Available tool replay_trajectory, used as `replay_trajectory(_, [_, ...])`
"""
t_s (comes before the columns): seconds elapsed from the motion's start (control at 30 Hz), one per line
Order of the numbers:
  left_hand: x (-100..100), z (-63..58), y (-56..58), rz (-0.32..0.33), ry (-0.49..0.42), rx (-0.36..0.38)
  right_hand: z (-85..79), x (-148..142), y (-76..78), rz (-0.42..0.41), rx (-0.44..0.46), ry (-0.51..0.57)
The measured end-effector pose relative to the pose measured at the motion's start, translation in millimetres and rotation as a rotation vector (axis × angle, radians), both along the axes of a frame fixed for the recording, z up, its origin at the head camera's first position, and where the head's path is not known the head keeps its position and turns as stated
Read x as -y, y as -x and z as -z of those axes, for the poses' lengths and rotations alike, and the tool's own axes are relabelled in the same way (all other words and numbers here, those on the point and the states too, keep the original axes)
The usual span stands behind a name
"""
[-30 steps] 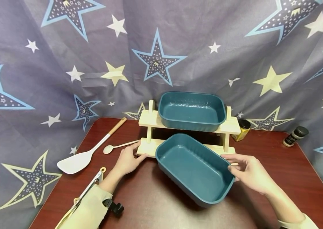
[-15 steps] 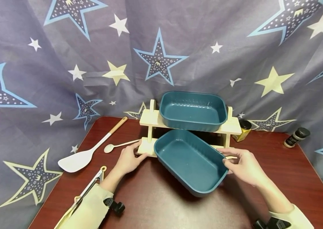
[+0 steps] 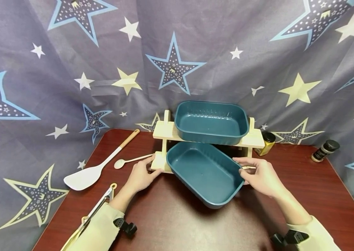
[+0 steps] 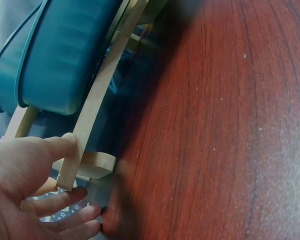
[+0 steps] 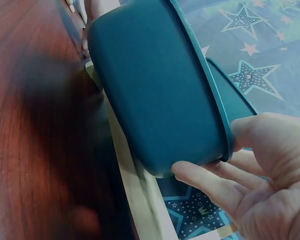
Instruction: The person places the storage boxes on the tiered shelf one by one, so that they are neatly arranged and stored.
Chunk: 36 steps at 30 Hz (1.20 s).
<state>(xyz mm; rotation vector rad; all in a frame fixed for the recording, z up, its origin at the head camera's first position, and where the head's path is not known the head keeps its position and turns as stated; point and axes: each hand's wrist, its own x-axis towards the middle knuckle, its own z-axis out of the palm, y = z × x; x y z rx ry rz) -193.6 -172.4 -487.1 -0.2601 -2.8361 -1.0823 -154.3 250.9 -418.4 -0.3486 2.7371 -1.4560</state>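
Compared with a second ago, the front dish (image 3: pixel 206 176) has been shifted back and to the left, so that more of the rack's (image 3: pixel 253 139) lower board (image 3: pixel 162 163) is covered by it at the left. The right hand (image 3: pixel 263 176) has been carried along with it; the dish's right-hand end is pinched between thumb and fingers. The dish is held askew in front of the upper shelf, its near corner jutting out past the lower board; whether its base is touching that board cannot be told. The left hand (image 3: pixel 140 174) has been kept in place, with the lower board's left end clasped between thumb and fingers. The back dish (image 3: pixel 211 122) is left unmoved on the upper shelf.

The table (image 3: pixel 170 223) is surfaced in reddish-brown wood grain, and a pale sheen is thrown across its near middle. At the left, a white spatula (image 3: pixel 84 177) is laid slantwise, a small spoon (image 3: pixel 120 163) is set between it and the rack, and the tongs (image 3: pixel 112 188) are partly hidden by the left sleeve (image 3: pixel 96 226). A yellow jar (image 3: pixel 264 144) is placed just beside the rack's right end; a dark jar (image 3: pixel 325 151) is stood farther right. Behind, a grey-violet cloth (image 3: pixel 217 31) is hung, printed with blue, white and yellow stars.
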Motion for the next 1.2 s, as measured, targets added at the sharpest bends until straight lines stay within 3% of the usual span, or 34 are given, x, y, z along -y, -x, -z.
replay_trajectory(0.43, [0.0,0.6,-0.2,0.002,-0.015,-0.003,2.5,4.8,8.8,0.026,0.013,0.013])
replay_trajectory(0.83, [-0.9,-2.0,-0.8,-0.002,-0.039,0.013,9.9,4.4,20.6,0.045,-0.084,-0.064])
replay_trajectory(1.2, [-1.0,-1.1,-0.9,0.003,-0.038,0.009,9.0,4.3,21.7,0.049,-0.076,-0.039])
